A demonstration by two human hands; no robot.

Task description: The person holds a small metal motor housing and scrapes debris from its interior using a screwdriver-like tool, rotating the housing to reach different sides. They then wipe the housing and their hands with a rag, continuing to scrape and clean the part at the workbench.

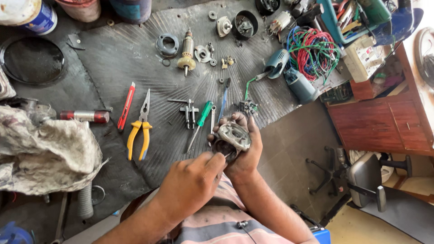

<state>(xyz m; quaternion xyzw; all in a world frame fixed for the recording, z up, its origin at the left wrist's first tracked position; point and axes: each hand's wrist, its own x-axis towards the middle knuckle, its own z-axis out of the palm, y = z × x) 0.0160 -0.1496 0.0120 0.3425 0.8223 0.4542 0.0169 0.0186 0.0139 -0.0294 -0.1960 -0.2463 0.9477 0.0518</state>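
Observation:
My right hand [247,151] cups a round grey metal motor housing [234,135] with a dark part under it, held above the edge of a black ribbed rubber mat [126,63]. My left hand [190,180] is closed, its thumb and forefinger pinching the housing's near dark edge; whatever lies between the fingertips is hidden. On the mat just beyond the hands lie a green-handled screwdriver [202,118], a blue-handled screwdriver [224,101] and a small metal puller [189,112].
Yellow-handled pliers [140,131] and a red utility knife [126,106] lie to the left, a motor armature [186,52] and rings farther off. A dirty cloth [45,149] sits far left, coloured wires [312,49] and a wooden cabinet [379,122] right, an office chair [366,178] below.

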